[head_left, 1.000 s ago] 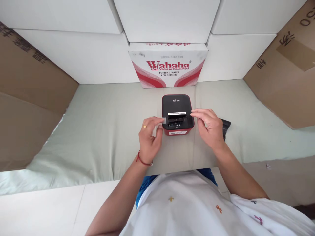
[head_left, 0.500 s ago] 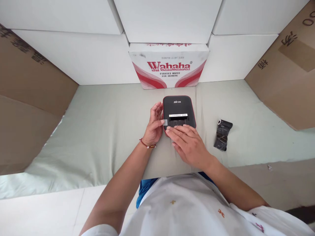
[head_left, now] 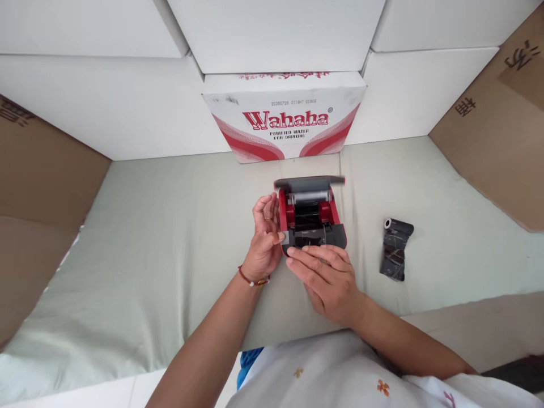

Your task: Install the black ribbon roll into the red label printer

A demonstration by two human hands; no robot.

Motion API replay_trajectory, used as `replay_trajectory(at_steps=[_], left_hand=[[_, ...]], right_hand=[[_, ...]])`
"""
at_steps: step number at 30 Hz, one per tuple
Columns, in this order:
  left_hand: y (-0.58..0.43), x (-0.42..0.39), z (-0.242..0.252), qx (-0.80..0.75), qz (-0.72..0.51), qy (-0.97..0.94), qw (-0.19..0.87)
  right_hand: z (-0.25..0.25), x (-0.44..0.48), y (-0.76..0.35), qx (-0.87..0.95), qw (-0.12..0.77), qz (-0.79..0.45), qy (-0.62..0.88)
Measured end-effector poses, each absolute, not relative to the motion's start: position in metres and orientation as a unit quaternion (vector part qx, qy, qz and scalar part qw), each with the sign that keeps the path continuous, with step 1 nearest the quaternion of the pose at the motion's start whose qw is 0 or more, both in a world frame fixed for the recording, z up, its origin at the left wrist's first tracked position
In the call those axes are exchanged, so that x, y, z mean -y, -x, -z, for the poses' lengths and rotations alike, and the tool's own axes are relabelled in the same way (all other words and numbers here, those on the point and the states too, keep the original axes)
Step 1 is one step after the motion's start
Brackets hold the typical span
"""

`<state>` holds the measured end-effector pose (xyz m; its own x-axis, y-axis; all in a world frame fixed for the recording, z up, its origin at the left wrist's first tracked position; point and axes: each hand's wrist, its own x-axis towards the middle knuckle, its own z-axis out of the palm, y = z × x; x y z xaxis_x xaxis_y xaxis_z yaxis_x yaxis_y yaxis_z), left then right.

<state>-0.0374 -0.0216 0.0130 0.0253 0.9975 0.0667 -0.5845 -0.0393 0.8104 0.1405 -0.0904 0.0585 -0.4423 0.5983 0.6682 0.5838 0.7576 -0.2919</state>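
A small black and red printer [head_left: 339, 237] sits on the cloth in front of me, its lid [head_left: 309, 183] tilted up at the back. Inside the red-walled bay lies a roll [head_left: 312, 196] with a pale sheen, and dark film stretches toward the front slot. My left hand [head_left: 264, 245] grips the left side, thumb pressed on a grey tab [head_left: 286, 238] at the front left corner. Across the front edge lie the fingers of my right hand [head_left: 334, 277], holding the printer there; its thumb is partly hidden below. The printer's underside is hidden.
A partly unrolled black roll of marbled film [head_left: 395, 249] rests on the pale green cloth [head_left: 204, 226] to the right. Behind stands a Wahaha water carton [head_left: 293, 122] against white boxes [head_left: 272, 34]. Brown cartons [head_left: 46, 187] flank both sides.
The printer's lid has swung up and back, showing the roll and red bay inside. Both hands keep about the same hold. The view has shifted slightly.
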Motion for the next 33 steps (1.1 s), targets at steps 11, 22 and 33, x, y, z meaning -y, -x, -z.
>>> replay_trajectory(at_steps=[11,22,33], left_hand=[[0.037,0.026,-0.015,-0.35,-0.599,-0.349,0.63],[0.036,0.029,-0.014,-0.362,-0.617,-0.36,0.599],[0.037,0.028,-0.019,-0.401,-0.611,-0.338,0.592]], right_hand=[[-0.071,0.045,-0.276,0.668,0.311,0.039,0.675],[-0.082,0.039,-0.28,0.655,0.363,-0.152,0.645],[-0.143,-0.045,-0.132,0.877,-0.042,-0.094,0.47]])
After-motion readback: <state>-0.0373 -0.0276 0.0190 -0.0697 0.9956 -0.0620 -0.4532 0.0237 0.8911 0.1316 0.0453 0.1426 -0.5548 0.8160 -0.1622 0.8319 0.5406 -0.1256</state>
